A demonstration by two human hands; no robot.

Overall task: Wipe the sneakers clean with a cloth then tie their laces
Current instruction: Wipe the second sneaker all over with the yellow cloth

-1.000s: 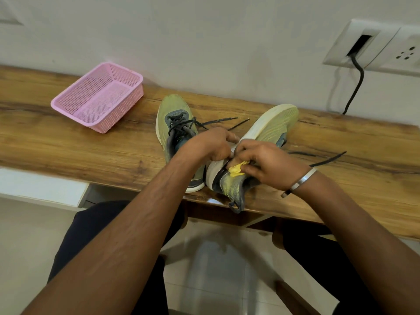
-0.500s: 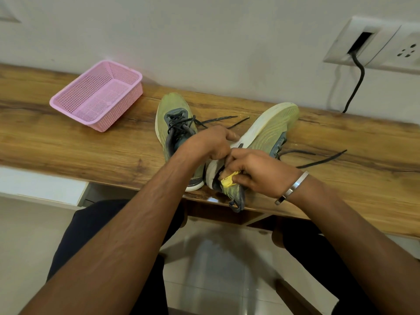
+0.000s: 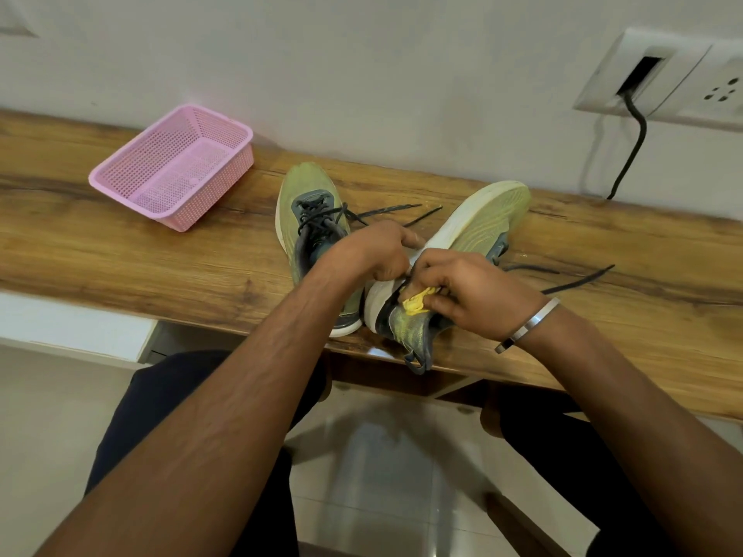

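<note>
- The right sneaker (image 3: 474, 235) lies tipped on its side on the counter (image 3: 120, 251), white sole turned toward the left, toe pointing away toward the wall, heel overhanging the near edge.
- The left hand (image 3: 374, 251) curls over the sole's edge about midway along the shoe and steadies it.
- The right hand (image 3: 474, 295) pinches a small yellow cloth (image 3: 416, 303) between thumb and fingers and presses it on the upper near the heel.
- The shoe's long axis runs from the heel under the right hand out to the toe, so any further wiping stroke would probably travel away from the body along that line; the right hand is the nearer one to the unwiped toe side.
- The other sneaker (image 3: 309, 235) stands upright just to the left, its laces (image 3: 386, 213) loose across the wood.
- Both pairs of laces look untied, so tying appears not yet begun.
- A pink basket (image 3: 173, 170) sits well off to the left.
</note>
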